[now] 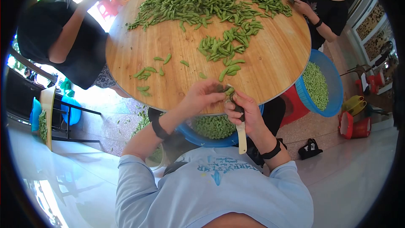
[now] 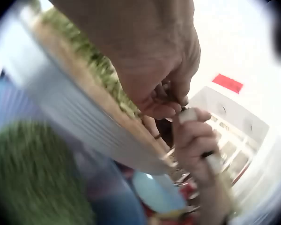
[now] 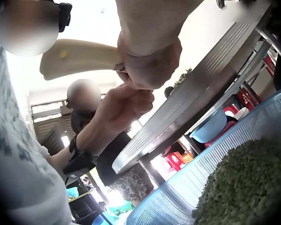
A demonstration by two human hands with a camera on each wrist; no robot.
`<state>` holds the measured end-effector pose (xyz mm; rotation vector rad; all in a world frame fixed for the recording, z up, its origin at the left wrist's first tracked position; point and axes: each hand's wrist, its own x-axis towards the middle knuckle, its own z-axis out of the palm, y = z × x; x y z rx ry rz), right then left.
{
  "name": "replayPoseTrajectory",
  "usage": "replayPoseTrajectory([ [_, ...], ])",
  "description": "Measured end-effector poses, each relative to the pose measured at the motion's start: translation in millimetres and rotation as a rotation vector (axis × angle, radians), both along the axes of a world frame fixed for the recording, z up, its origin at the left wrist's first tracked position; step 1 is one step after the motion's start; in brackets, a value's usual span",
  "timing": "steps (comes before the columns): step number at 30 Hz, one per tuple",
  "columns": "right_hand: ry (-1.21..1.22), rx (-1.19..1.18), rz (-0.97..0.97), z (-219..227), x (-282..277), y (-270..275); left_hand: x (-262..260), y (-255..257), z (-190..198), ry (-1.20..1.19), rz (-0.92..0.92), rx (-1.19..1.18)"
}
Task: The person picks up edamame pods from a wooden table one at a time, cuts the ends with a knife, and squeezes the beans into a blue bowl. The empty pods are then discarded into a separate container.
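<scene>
From my feed: pod (image 1: 229, 90) is up at the fingertips, near the table's (image 1: 173, 86) edge. Left hand (image 1: 204, 97) has it in a narrow pinch, thumb against fingers. Right hand (image 1: 248, 112) is curled round a cream handle (image 1: 242, 138), fingertips right at the pod too. I can't tell what the tool's working end is; fingers cover it. Risks as I judge them: pod is small, so a loose left pinch lets it twist or drop. If the hidden end has an edge, a slip runs into the left fingertips, which are very close. Basin (image 1: 206, 144) with beans (image 1: 214, 127) sits low by the edge, so anything let go too far forward likely lands on the table instead.
</scene>
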<state>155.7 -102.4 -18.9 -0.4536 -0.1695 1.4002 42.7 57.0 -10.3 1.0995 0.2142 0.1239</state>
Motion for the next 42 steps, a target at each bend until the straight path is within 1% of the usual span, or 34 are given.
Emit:
replayPoseTrajectory([
  [1, 0.016, -0.014, -0.011, -2.9, -1.5, -0.7, 0.6, -0.3, 0.9, -0.037, 0.077, 0.426],
  [2, 0.034, -0.032, -0.021, -5.3, -3.6, -2.1, -0.7, -0.4, 2.9, -0.032, 0.075, 0.422],
  [4, 0.038, -0.041, -0.017, -5.3, -6.1, -2.6, -4.1, -0.3, 9.9, -0.327, 0.254, 1.445],
  [5, 0.035, -0.044, -0.017, -4.3, -6.0, -1.5, -5.3, -2.1, 12.8, -0.328, 0.257, 1.447],
  [7, 0.03, -0.034, -0.025, -5.6, -7.7, -0.4, -9.3, -9.4, 15.0, -0.273, 0.301, 1.662],
  [8, 0.025, -0.026, -0.032, -6.1, -8.8, 0.0, -9.9, -10.6, 14.1, -0.274, 0.302, 1.663],
  [10, -0.007, -0.032, -0.049, -2.7, -10.7, 0.6, -9.2, -11.0, 13.0, -0.078, 0.24, 0.897],
  [11, -0.033, -0.043, -0.073, -1.8, -12.6, -0.6, -9.0, -12.4, 13.6, -0.077, 0.239, 0.895],
  [12, -0.032, -0.044, -0.073, -1.6, -13.3, -1.6, -8.2, -14.4, 16.4, 0.025, 0.218, 0.674],
  [13, -0.082, -0.044, -0.095, -1.1, -13.0, -1.5, -7.2, -14.4, 18.2, 0.123, 0.197, 0.453],
  [14, -0.131, -0.043, -0.117, -0.4, -12.7, -1.1, -6.3, -12.3, 18.2, 0.121, 0.2, 0.453],
  [15, -0.132, -0.044, -0.115, 0.6, -13.2, -1.3, -5.4, -9.9, 17.5, 0.123, 0.177, 0.29],
  [16, -0.26, -0.055, -0.148, 1.8, -13.9, -2.1, -5.0, -9.1, 16.7, 0.123, 0.152, 0.126],
  [17, -0.389, -0.065, -0.181, 2.2, -14.5, -2.8, -5.3, -10.7, 15.9, 0.123, 0.152, 0.123],
  [18, -0.389, -0.066, -0.179, 0.5, -14.3, -2.5, -5.9, -13.4, 15.1, 0.158, 0.15, 0.237],
  [19, -0.58, -0.111, -0.224, -3.1, -13.6, -0.9, -6.9, -16.0, 14.5, 0.194, 0.149, 0.353],
  [20, -0.77, -0.156, -0.269, -6.3, -13.1, 0.8, -7.7, -19.2, 14.5, 0.196, 0.15, 0.353],
  [21, -0.769, -0.155, -0.269, -8.4, -14.8, 4.0, -8.0, -23.1, 14.9, 0.187, 0.189, 0.502],
  [22, -1.032, -0.178, -0.446, -9.9, -18.1, 8.8, -8.6, -25.7, 14.9, 0.176, 0.228, 0.651],
  [23, -1.293, -0.199, -0.625, -10.4, -19.8, 11.7, -9.5, -26.3, 13.5, 0.177, 0.228, 0.651],
  [24, -1.293, -0.198, -0.624, -9.4, -18.3, 11.3, -10.1, -26.3, 11.2, 0.112, 0.247, 0.835],
  [25, -1.383, -0.227, -0.604, -7.9, -16.0, 9.4, -10.8, -26.8, 9.6, 0.046, 0.263, 1.018],
  [26, -1.472, -0.259, -0.583, -7.4, -14.9, 7.7, -11.6, -28.3, 9.3, 0.048, 0.261, 1.016],
  [27, -1.47, -0.262, -0.58, -8.8, -14.7, 6.9, -12.4, -30.7, 9.4, -0.007, 0.284, 1.112],
  [28, -1.586, -0.245, -0.624, -11.2, -14.8, 6.5, -13.7, -32.9, 9.7, -0.062, 0.309, 1.208],
  [29, -1.7, -0.226, -0.67, -13.5, -15.2, 6.3, -15.5, -34.6, 11.1, -0.059, 0.307, 1.206],
  [33, -1.768, -0.194, -0.705, -17.5, -16.7, 4.8, -21.4, -39.5, 16.7, -0.023, 0.237, 1.223],
  [35, -1.629, -0.244, -0.543, -16.1, -16.7, 1.0, -26.0, -39.6, 19.7, -0.004, 0.206, 1.208],
  [36, -1.63, -0.242, -0.542, -12.4, -16.3, -1.2, -27.2, -37.6, 23.5, 0.019, 0.188, 1.182],
  [38, -1.722, -0.103, -0.513, -4.1, -15.6, -3.8, -27.6, -31.2, 26.3, 0.043, 0.179, 1.16],
  [40, -1.716, -0.125, -0.513, -6.9, -18.1, -3.9, -29.5, -26.4, 23.1, 0.156, 0.115, 1.101],
  [41, -1.716, -0.148, -0.516, -8.3, -18.6, -4.3, -30.4, -27.9, 20.6, 0.157, 0.112, 1.101],
  [42, -1.719, -0.148, -0.516, -8.8, -17.9, -4.9, -31.1, -31.4, 17.6, 0.087, 0.134, 1.139],
])
